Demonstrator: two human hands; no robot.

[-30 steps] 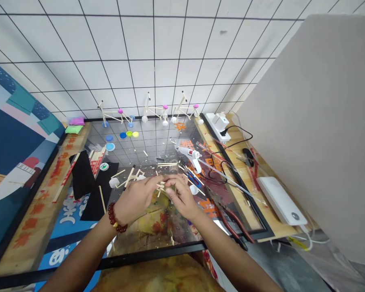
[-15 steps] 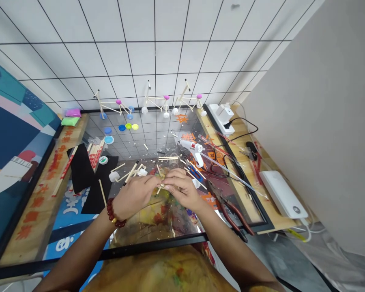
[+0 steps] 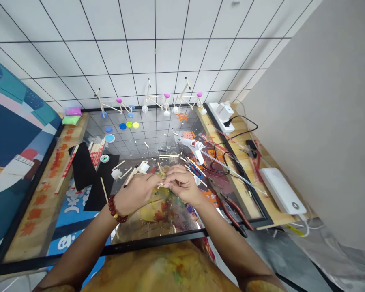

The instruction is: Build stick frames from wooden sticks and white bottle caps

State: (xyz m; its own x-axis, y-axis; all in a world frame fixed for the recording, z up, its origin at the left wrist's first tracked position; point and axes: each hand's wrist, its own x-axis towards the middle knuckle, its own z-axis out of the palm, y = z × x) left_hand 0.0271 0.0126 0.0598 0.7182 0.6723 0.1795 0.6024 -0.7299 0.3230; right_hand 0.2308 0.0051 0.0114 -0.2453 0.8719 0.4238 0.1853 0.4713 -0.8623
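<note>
1. Head view: thin wooden sticks (image 3: 160,182) near centre of frame, pinched between closed fingers (image 3: 174,178) of left hand (image 3: 135,194) and right hand (image 3: 182,185).
2. Just above right hand: white hot glue gun (image 3: 192,147).
3. Around left wrist: dark red bead bracelet (image 3: 114,209).

Here we go: raw, matt pale wood on the thin wooden sticks (image 3: 169,155), glossy white plastic on the glue gun (image 3: 192,147), glossy red grips on the pliers (image 3: 232,209), smooth white plastic on the power bank (image 3: 282,190), and shiny glass (image 3: 134,150) topping the work surface!
</note>
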